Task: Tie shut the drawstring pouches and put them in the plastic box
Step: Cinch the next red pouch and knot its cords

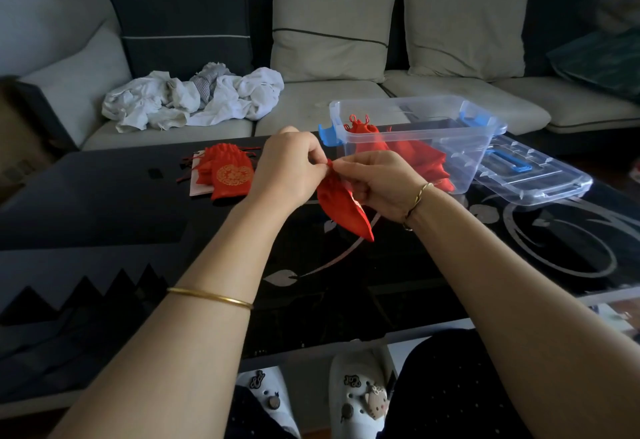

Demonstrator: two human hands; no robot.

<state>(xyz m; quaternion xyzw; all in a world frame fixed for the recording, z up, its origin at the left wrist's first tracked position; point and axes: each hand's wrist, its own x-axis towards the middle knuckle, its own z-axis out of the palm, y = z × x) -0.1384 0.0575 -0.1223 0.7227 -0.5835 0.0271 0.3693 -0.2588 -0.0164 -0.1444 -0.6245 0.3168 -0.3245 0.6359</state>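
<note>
Both the left hand [289, 170] and right hand [377, 184] pinch the gathered neck of 1 red satin drawstring pouch [343, 208], which hangs between them.

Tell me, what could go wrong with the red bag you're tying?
The pouch hangs by its top, pinched between the left hand and right hand, so it might slip and drop onto the table. A loose knot could let it reopen inside the plastic box.
</note>
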